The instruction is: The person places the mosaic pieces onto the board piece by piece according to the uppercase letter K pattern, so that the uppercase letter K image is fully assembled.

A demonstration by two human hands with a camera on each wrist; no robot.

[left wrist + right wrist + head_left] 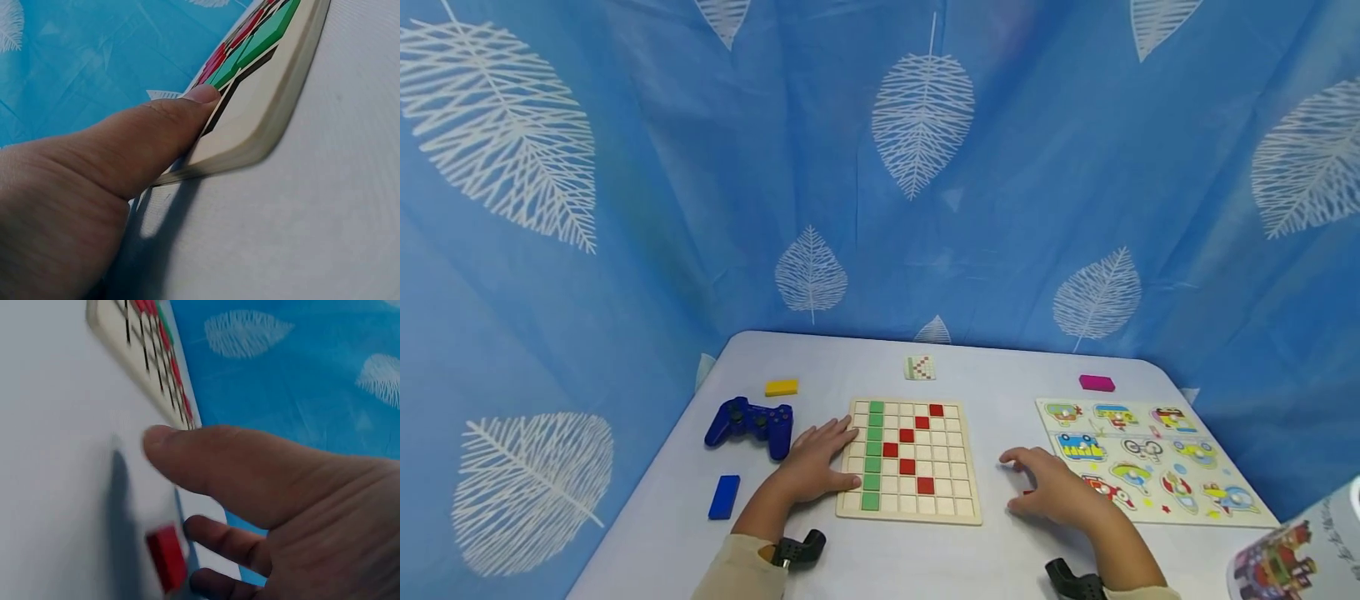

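A wooden grid board (910, 514) lies on the table, with a column of green tiles (872, 462) on its left side and red tiles (907, 435) set in slanting lines. My left hand (812, 462) rests at the board's left edge, fingers spread, and in the left wrist view the thumb (150, 134) lies on the rim. Right of the board is my right hand (1052, 492), its fingers loosely bent and thumb apart. Beneath it sits a red block (167, 557), mostly hidden in the head view; the hand does not hold it.
A small pattern card (919, 367) lies behind the board. To the left are a blue game controller (752, 423), a yellow block (782, 387) and a blue block (724, 497). A vehicle puzzle (1157, 458), a magenta block (1097, 382) and a printed white container (1292, 554) stand right.
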